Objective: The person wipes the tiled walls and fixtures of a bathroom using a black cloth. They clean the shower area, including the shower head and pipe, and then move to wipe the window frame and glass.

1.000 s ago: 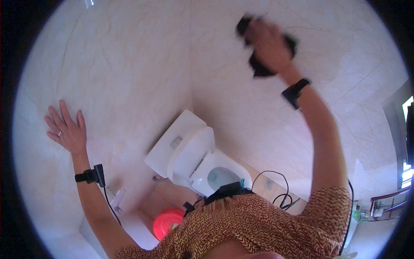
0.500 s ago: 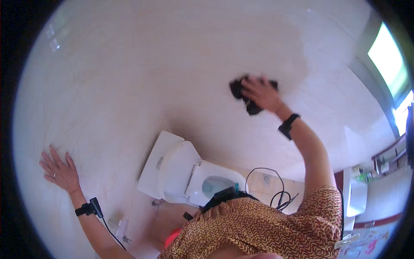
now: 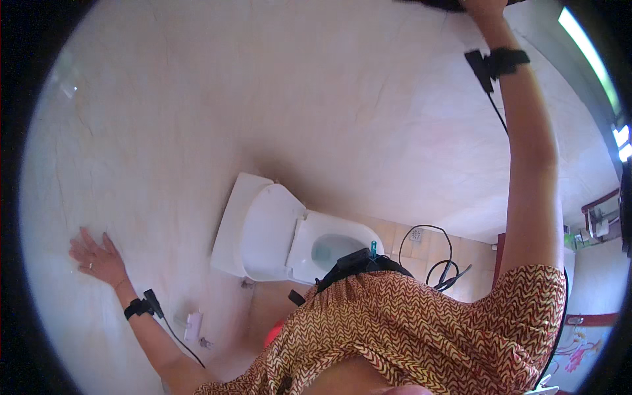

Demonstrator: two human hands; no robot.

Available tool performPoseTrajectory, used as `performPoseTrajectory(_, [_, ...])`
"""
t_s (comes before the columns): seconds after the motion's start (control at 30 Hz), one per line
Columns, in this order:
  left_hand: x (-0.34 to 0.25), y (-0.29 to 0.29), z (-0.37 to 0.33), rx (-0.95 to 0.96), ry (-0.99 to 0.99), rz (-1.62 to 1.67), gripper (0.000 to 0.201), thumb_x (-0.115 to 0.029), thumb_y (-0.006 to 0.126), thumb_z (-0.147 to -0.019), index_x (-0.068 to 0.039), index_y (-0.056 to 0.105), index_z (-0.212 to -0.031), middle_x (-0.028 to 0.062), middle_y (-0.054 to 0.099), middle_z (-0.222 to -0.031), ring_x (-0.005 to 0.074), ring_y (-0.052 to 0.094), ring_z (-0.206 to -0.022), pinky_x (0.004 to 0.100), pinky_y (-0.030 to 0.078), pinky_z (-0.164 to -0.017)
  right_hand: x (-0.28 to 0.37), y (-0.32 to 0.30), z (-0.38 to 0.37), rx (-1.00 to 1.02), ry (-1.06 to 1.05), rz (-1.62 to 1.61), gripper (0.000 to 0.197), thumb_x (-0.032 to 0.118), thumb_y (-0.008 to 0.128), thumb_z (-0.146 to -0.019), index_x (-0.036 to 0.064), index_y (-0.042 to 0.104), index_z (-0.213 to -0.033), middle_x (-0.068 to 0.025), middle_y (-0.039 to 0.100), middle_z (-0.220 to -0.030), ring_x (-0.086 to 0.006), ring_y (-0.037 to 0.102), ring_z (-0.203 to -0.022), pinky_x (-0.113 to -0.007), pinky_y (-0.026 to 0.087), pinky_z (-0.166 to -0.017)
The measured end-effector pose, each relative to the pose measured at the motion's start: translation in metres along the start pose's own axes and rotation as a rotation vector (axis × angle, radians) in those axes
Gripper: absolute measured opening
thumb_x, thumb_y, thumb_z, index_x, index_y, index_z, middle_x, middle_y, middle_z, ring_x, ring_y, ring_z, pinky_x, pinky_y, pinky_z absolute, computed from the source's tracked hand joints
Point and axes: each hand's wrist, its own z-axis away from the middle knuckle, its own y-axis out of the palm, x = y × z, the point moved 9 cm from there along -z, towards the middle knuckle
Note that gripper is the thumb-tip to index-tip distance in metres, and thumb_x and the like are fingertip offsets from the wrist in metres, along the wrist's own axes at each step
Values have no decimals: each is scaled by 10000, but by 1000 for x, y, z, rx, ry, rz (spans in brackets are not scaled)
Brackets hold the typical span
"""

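Observation:
My left hand (image 3: 99, 259) lies flat against the pale marbled wall (image 3: 217, 85), fingers spread, a ring on one of them. At the upper edge of the view, my raised right hand (image 3: 485, 8) is on a dark cloth (image 3: 434, 3) against the wall. Its fingers and most of the cloth fall outside the picture. Black straps with small devices circle both wrists, and cables run from them along my arms.
Below me stands a white toilet (image 3: 266, 234) with its lid raised. A black cable (image 3: 424, 227) loops by a floor drain (image 3: 416, 234). Something red (image 3: 273, 332) shows beside my clothing. A window (image 3: 589, 56) and a small shelf (image 3: 599, 214) are at the right.
My right hand has swept upward and to the right along the wall with the dark cloth, and that arm is now stretched out. My left hand stays flat on the wall.

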Motion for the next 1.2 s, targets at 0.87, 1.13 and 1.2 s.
performPoseTrajectory(0.87, [-167, -196, 582, 1936, -175, 483, 617, -450, 619, -862, -125, 483, -1368, 158, 381, -1482, 403, 215, -1427, 673, 225, -1080, 240, -18, 518, 1014, -1024, -507, 492, 209, 543, -854, 116, 551, -1337, -5, 316, -1545, -275, 179, -1461, -485, 146, -1196])
performPoseTrajectory(1.13, [-296, -109, 553, 1844, -169, 655, 552, -360, 665, -848, -112, 516, -1318, 164, 449, -1424, 395, 305, -1388, 644, 274, -1073, 159, 4, 200, 345, -332, -340, 489, 150, 608, -811, 166, 579, -1299, -45, 343, -1527, -305, 299, -1404, -577, 308, -1049])
performPoseTrajectory(1.2, [-325, -101, 539, 1812, -159, 732, 554, -356, 667, -847, -106, 515, -1317, 168, 453, -1420, 399, 314, -1380, 631, 278, -1075, 142, -8, 147, 173, -209, -297, 596, 160, 728, -734, 183, 567, -1307, -75, 340, -1524, -347, 346, -1368, -604, 309, -1038])
